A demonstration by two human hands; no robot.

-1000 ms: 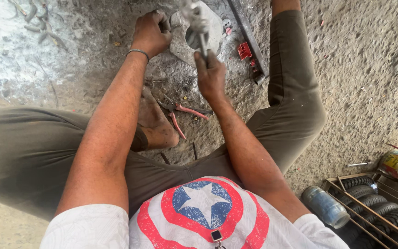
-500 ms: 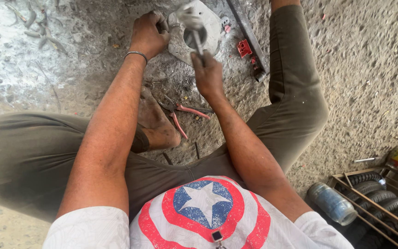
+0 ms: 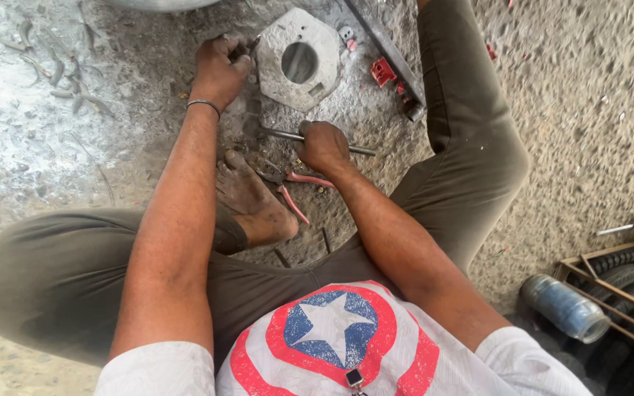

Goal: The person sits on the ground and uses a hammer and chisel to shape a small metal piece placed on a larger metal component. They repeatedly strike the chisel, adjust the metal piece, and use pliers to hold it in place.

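Right hand [image 3: 322,144] is closed around a thin metal rod [image 3: 357,150] lying along the 3-to-9 line, with the grey octagonal plate [image 3: 301,60] at 12 o'clock, gripped at its edge by the left hand [image 3: 219,67].

grey octagonal metal plate [image 3: 299,62] with round hole, thin steel rod [image 3: 288,136] lying level

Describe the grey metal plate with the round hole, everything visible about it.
The metal plate is a flat, roughly octagonal slab of dull grey, rough-surfaced metal, dusty and scuffed. A large round hole goes through its middle, with small notches or recesses near the rim. It lies flat on the gritty ground in front of the seated person. The left hand grips at its left edge; the right hand holds a thin metal rod just below it, apart from it.
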